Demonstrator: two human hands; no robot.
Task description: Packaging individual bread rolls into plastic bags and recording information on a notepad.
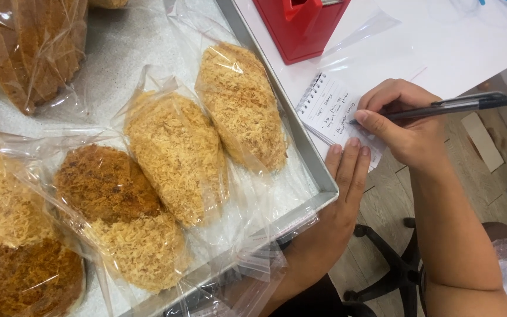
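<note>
Bagged buns: centre and left of the frame, golden, shaggy-topped pastries, each in its own clear plastic bag, lying side by side on a metal tray.
Darker bun bag: lower left of centre, clear bag, brown-crusted bun inside.
Sliced loaf bag: upper left corner, clear wrap around brown slices.
Empty clear bags: bottom centre, crumpled over the tray's edge.
Notepad: right of centre, small white spiral-bound pad with handwriting.

right hand curled in grip, left hand flat
</note>
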